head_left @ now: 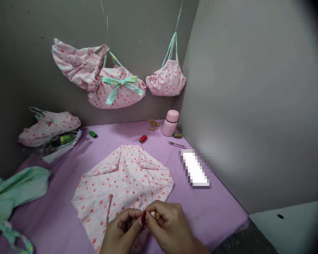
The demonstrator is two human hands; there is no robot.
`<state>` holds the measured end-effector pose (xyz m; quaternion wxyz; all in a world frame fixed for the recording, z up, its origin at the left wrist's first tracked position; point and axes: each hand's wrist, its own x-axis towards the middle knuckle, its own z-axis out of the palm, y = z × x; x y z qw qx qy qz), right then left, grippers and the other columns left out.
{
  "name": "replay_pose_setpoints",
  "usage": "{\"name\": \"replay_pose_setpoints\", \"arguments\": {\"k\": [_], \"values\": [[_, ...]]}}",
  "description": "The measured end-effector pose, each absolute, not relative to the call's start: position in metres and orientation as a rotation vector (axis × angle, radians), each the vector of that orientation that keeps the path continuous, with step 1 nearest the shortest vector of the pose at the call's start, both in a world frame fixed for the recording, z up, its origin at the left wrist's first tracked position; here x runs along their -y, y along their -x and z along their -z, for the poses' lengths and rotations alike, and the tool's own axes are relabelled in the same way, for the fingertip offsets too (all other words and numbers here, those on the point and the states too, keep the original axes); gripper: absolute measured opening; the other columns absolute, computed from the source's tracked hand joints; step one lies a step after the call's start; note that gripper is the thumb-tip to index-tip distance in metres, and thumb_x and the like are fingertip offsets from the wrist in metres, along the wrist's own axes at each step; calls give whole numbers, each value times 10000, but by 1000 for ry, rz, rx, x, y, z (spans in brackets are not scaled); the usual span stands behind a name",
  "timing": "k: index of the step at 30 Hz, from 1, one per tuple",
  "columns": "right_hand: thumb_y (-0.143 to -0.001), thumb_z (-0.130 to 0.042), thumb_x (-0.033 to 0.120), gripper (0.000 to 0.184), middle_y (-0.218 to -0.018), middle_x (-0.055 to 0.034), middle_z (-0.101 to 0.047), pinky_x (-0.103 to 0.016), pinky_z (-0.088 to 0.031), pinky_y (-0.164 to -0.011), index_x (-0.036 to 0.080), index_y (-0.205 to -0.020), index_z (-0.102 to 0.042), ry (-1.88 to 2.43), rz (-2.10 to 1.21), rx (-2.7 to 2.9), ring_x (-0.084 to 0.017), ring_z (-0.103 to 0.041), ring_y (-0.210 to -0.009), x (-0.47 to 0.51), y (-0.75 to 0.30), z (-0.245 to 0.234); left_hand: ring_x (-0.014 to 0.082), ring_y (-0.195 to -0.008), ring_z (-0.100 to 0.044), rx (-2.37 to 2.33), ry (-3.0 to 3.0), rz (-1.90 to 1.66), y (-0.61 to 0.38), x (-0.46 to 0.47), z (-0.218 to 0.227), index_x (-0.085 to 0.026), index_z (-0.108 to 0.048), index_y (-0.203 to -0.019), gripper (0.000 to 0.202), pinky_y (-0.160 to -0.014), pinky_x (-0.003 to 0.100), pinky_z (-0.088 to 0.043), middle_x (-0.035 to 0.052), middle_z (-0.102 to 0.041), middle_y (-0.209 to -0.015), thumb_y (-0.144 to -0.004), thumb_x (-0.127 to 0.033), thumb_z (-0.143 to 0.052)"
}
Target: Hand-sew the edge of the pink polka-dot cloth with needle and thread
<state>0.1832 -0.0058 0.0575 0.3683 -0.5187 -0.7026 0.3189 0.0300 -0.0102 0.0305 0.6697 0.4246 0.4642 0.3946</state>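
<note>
My left hand point(125, 228) and my right hand point(172, 225) meet low in the middle, both closed in a pinch, fingertips touching. A thin upright tip that looks like a needle point(143, 210) shows between them, mostly hidden by my left fingers. A red thread point(148, 176) runs from the red spool point(143, 139) across the cloth to my right fingertips. Beneath my hands lies a pink cloth piece point(127, 180) with red dots, its two upper corners folded in. The finer detail at my fingertips is too small to tell.
Pink dotted bags point(122, 88) hang on strings at the back wall. A pink flask point(171, 122), thread snips point(177, 145), an olive spool point(177, 135) and a blurred bright rectangle point(195, 168) stand right. Left are green cloth point(23, 187), a green spool point(93, 134) and a plastic bag point(60, 146).
</note>
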Motion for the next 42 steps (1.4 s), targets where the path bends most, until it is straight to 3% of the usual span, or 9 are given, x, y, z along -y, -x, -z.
{"name": "replay_pose_setpoints", "arguments": {"k": [9, 13, 24, 33, 42], "values": [[-751, -487, 175, 200, -517, 2, -600, -183, -313, -432, 165, -683, -675, 1356, -843, 1802, -90, -498, -434, 6, -183, -58, 151, -730, -606, -1089, -986, -880, -29, 11, -26, -235, -689, -790, 177, -676, 211, -487, 3, -655, -671, -733, -402, -667], [-744, -491, 166, 192, -519, 6, -598, -182, -314, -437, 165, -681, -672, 1358, -836, 1800, -90, -503, -440, 7, -183, -59, 150, -741, -615, -1069, -965, -904, -29, 11, -26, -232, -689, -772, 164, -693, 214, -489, 18, -683, -759, -724, -389, -679], [-761, -486, 171, 201, -566, -10, -636, -192, -360, -457, 169, -709, -679, 1367, -871, 1804, -103, -537, -466, 5, -183, -58, 150, -744, -620, -1082, -997, -922, -30, 10, -28, -232, -692, -784, 152, -688, 217, -491, 22, -694, -783, -725, -371, -677], [-781, -489, 153, 200, -609, -8, -656, -198, -383, -497, 175, -727, -680, 1352, -883, 1813, -112, -577, -516, 6, -185, -58, 174, -741, -612, -1122, -1008, -917, -31, 10, -27, -214, -682, -782, 195, -675, 249, -496, 31, -680, -735, -723, -399, -668], [-772, -495, 142, 204, -636, -13, -671, -196, -394, -515, 174, -765, -696, 1324, -978, 1745, -114, -582, -539, 4, -184, -58, 146, -694, -598, -1111, -1016, -935, -33, 10, -27, -213, -677, -750, 185, -649, 216, -480, 19, -667, -717, -717, -395, -673]]}}
